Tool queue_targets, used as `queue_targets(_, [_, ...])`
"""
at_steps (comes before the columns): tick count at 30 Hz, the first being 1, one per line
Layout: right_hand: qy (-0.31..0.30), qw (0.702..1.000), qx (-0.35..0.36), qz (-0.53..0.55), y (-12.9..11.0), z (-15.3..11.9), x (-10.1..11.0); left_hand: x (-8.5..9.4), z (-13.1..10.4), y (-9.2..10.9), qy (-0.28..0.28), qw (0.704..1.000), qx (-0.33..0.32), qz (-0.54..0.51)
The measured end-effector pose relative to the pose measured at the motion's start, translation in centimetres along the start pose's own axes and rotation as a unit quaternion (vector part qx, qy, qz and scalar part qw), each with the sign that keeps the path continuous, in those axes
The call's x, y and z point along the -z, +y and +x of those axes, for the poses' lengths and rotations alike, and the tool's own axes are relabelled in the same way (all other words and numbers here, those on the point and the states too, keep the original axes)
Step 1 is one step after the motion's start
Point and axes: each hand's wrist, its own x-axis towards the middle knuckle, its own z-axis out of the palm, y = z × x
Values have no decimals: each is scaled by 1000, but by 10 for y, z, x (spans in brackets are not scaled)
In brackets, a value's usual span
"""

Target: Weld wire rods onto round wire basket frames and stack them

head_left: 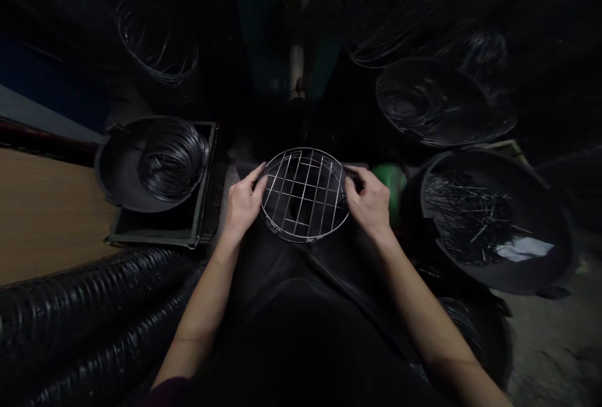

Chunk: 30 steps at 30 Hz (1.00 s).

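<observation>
A round wire rack (305, 196), a shiny metal ring crossed by a grid of thin bars, lies level in front of me above my dark clothing. My left hand (243, 201) grips its left rim, thumb and fingers closed around the wire. On the opposite side my right hand (369, 200) pinches the right rim between thumb and fingers. Small wire pieces show on the rim at the lower left. What lies under the rack is too dark to make out.
At left, a black basin (125, 165) holding coiled wire (173, 159) rests on a crate (155, 234). To the right, a large basin (540, 219) contains short metal rods (465, 216) and a white scrap (524, 248). A green rounded object (391, 184) sits beside my right hand.
</observation>
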Motion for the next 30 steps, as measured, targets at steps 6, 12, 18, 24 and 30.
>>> queue_targets(6, [1,999,-2,40,4,-14,-2,-3,-8,-14,-14,999,-13,38])
queue_targets(12, [-89,995,-21,47,10,-43,1,-8,-16,-22,-16,996,-44,75])
queue_targets(18, [-81,991,-47,98,30,-85,-31,-31,-27,-39,9,997,-50,50])
queue_targets(24, [-105,979,-54,166,38,-78,-30,-37,-13,-55,-61,984,-103,-133])
queue_targets(30, [-151,968,-62,192,26,-64,-9,-45,-28,-35,26,981,-17,-192])
